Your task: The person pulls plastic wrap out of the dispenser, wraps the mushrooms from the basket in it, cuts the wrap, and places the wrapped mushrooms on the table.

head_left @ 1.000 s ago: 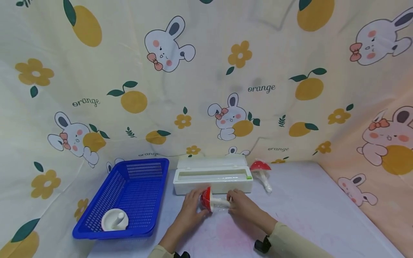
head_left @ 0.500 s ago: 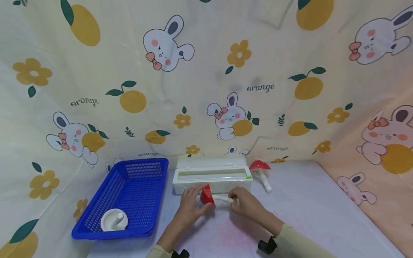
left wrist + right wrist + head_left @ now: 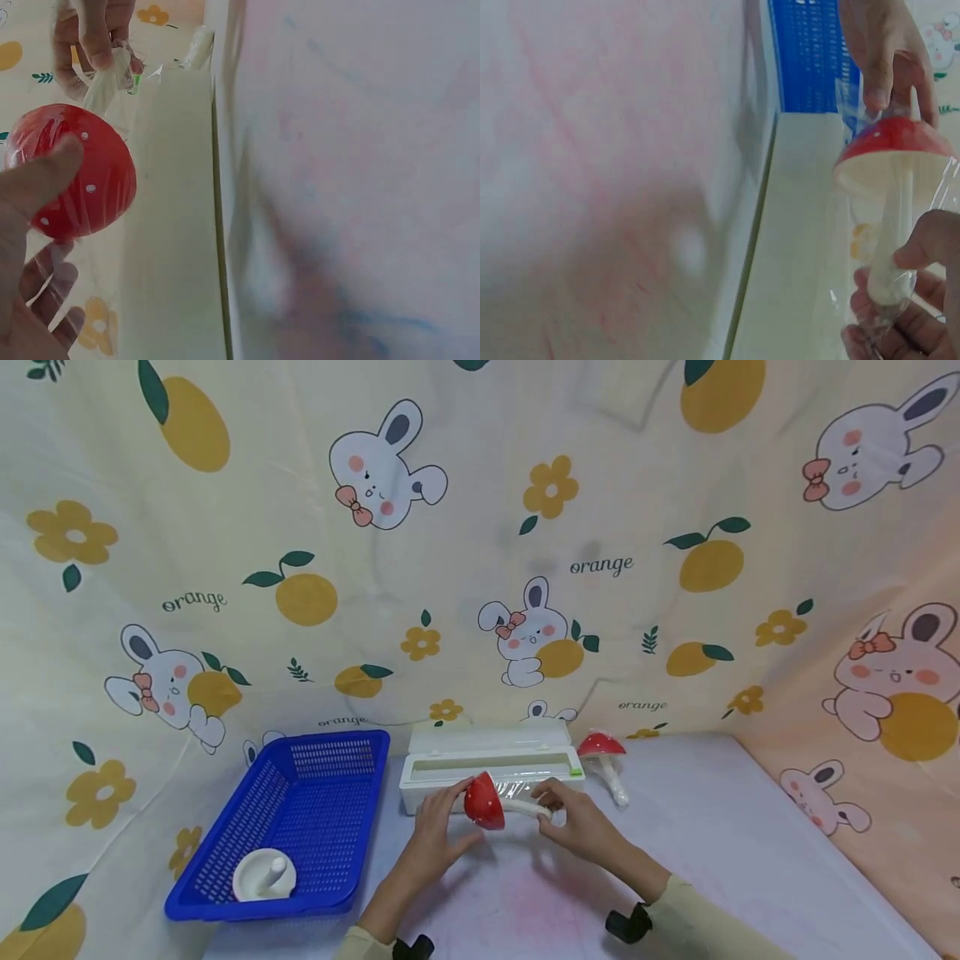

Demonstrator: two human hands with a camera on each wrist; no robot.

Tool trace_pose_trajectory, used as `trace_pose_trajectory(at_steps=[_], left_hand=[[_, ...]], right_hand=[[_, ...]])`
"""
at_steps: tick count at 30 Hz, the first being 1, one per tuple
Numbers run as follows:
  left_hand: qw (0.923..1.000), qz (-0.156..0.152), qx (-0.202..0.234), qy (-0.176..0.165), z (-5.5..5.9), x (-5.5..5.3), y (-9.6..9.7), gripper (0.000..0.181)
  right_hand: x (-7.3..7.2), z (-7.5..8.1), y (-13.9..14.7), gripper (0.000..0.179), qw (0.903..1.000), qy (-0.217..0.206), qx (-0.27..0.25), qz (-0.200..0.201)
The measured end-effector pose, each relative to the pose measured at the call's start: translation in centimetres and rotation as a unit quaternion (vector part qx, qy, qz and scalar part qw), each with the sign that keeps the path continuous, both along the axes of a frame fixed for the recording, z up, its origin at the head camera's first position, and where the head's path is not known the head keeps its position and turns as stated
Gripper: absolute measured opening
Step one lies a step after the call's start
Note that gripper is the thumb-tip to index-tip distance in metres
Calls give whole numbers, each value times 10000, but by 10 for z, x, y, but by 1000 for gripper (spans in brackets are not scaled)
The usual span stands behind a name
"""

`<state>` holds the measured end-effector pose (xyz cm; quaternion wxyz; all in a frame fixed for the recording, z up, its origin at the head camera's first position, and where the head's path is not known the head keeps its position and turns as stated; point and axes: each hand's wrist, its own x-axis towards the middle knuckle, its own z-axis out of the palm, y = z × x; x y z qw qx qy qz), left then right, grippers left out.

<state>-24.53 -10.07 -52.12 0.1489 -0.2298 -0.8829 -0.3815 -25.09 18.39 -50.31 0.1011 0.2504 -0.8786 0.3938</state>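
A toy mushroom, red with white dots on the cap and white on the stem, lies sideways between both hands in front of the box. Clear plastic film wraps it and shows crinkles over the cap. My left hand holds the cap, its thumb pressed on the dotted top and the other fingers round the far side. At the stem's free end, my right hand pinches the white stem and the gathered film. In the right wrist view, the cap's pale underside faces the right hand.
Behind the hands stands a long white box with its lid raised. Another red-capped mushroom lies at its right end. A blue basket on the left holds a white mushroom-shaped piece. A printed cloth hangs behind.
Both hands have lifted the mushroom up from the tabletop, towards the box front. The cap has turned so that more of its dotted red top faces the head camera.
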Motion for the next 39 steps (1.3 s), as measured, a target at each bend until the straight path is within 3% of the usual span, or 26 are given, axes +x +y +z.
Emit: trace_pose_trajectory(at_steps=[6, 13, 18, 22, 26, 31, 35, 39], left_hand=[[9997, 158, -208, -3, 7, -6, 2, 96], [9991, 271, -317, 102, 12, -13, 5, 87], [9996, 127, -193, 177, 17, -18, 4, 81], [9999, 10, -127, 22, 22, -19, 3, 81], [9999, 22, 30, -130, 26, -19, 4, 84], [9995, -13, 311, -113, 34, -23, 5, 84], [9986, -37, 519, 13, 43, -28, 5, 78], [9975, 40, 689, 124, 52, -32, 5, 78]], right_hand=[[-6, 3, 3, 28, 9991, 31, -107, 411], [-8, 4, 5, 34, 9990, -111, -96, 427], [-7, 8, 5, 33, 9987, -202, -30, 470], [-7, 11, 4, 30, 9983, -301, 72, 489], [-7, 14, 2, 41, 9989, -300, 52, 354], [-9, 21, -4, 55, 9988, 458, 175, -15], [-13, 29, -6, 49, 9912, 1247, 254, -358], [-18, 40, -6, 42, 9831, 1716, 308, -559]])
